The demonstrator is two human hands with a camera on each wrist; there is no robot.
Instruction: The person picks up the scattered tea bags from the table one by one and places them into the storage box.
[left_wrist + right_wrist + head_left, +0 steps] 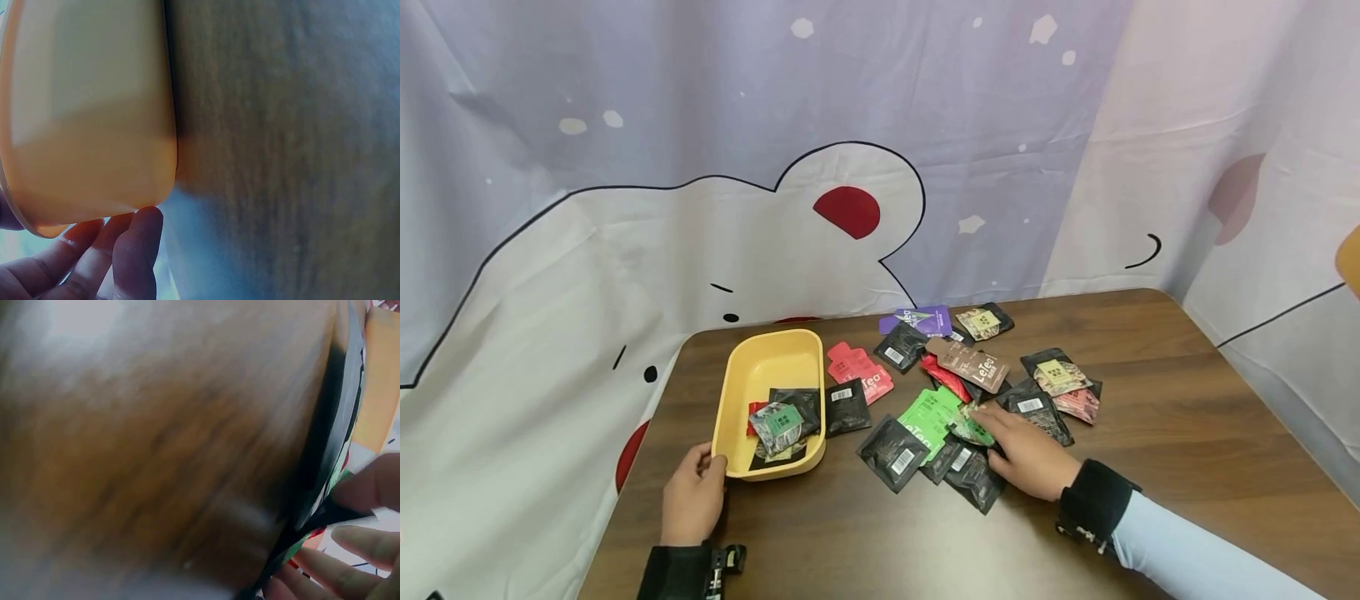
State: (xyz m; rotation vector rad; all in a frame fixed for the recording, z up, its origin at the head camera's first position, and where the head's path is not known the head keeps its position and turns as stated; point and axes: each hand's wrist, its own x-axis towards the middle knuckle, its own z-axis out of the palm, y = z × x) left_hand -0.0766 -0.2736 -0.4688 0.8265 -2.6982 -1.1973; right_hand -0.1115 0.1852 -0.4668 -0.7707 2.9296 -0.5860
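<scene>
A yellow tray (758, 368) stands on the left of the brown table and holds a few tea packets (784, 421). My left hand (709, 467) grips the tray's near left corner, thumb on the rim; the left wrist view shows its fingers (134, 250) under the tray's wall (87, 112). Right of the tray lies a loose heap of packets. My right hand (992, 425) rests on this heap and pinches a small green-patterned packet (967, 431). In the blurred right wrist view, thumb and fingers (359, 540) close on a dark packet edge (340, 425).
Several packets lie spread across the table's middle: black ones (895, 454), a bright green one (931, 417), a pink one (859, 371), a brown one (970, 362) and a purple one (921, 318). A cartoon-print curtain (820, 167) hangs behind the table (1187, 417).
</scene>
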